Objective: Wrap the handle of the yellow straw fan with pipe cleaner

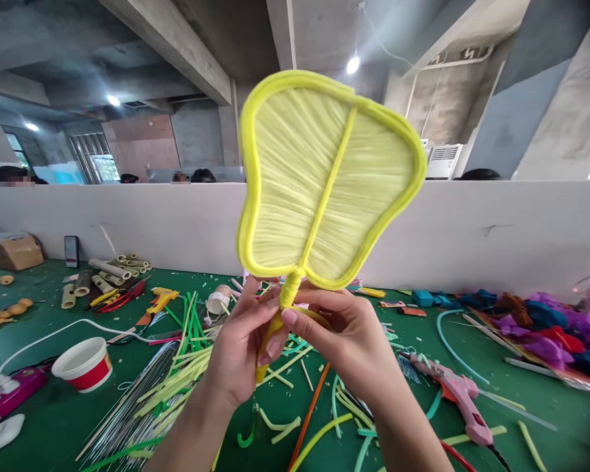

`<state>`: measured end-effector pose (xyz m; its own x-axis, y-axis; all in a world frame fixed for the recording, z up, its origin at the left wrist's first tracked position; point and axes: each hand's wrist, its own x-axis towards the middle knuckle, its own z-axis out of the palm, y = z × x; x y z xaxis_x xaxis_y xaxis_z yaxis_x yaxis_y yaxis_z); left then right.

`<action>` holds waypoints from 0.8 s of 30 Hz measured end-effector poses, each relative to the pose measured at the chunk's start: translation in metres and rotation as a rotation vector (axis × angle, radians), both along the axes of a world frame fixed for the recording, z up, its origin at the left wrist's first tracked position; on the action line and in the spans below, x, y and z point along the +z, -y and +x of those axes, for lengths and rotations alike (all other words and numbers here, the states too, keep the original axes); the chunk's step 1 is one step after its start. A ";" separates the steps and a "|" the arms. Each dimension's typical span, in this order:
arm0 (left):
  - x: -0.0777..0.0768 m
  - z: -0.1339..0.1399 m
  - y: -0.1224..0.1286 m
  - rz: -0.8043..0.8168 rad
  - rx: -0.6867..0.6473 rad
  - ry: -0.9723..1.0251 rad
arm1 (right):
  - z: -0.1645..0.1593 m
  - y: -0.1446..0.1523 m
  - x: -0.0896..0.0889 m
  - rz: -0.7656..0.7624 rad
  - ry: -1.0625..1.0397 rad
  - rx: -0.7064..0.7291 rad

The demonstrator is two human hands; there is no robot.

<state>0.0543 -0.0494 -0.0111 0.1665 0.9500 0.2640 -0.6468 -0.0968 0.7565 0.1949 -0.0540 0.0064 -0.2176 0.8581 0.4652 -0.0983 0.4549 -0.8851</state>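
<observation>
A yellow hand fan point(295, 196) with a fuzzy rim, a centre rib and pale fine strands stands raised in front of me, tilted slightly right. My left hand point(243, 341) is closed around its handle point(291, 288), which is wound with yellow pipe cleaner at the top. My right hand point(341, 331) pinches at the wrapped part just below the fan's face, with a strand of yellow pipe cleaner point(314, 316) between its fingers. The fingertips of both hands nearly meet at the handle.
Loose pipe cleaners point(177, 387) and wires lie across the green table point(137, 347). A pink glue gun point(457, 393) rests at right, a yellow glue gun point(161, 301) at left. A paper cup point(83, 364) stands near a power strip point(14, 396). Behind runs a white partition point(128, 216).
</observation>
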 end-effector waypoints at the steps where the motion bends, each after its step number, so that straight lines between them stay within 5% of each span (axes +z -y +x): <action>1: -0.001 -0.001 -0.002 0.002 -0.021 -0.004 | 0.001 -0.001 0.000 0.017 0.016 0.000; 5: -0.006 -0.006 -0.006 -0.026 -0.132 0.052 | 0.001 -0.006 0.000 0.054 -0.009 -0.006; 12: -0.010 -0.005 -0.010 -0.070 -0.299 0.071 | 0.005 -0.020 -0.008 -0.011 -0.199 0.242; 15: -0.007 0.003 -0.008 -0.018 -0.081 -0.086 | 0.006 -0.023 -0.008 -0.005 -0.236 0.192; 20: -0.012 0.016 -0.002 0.313 0.572 -0.392 | 0.002 -0.024 -0.008 0.008 -0.246 0.106; 24: -0.021 0.018 -0.003 0.453 0.731 -0.496 | -0.001 -0.022 -0.010 0.021 -0.247 0.008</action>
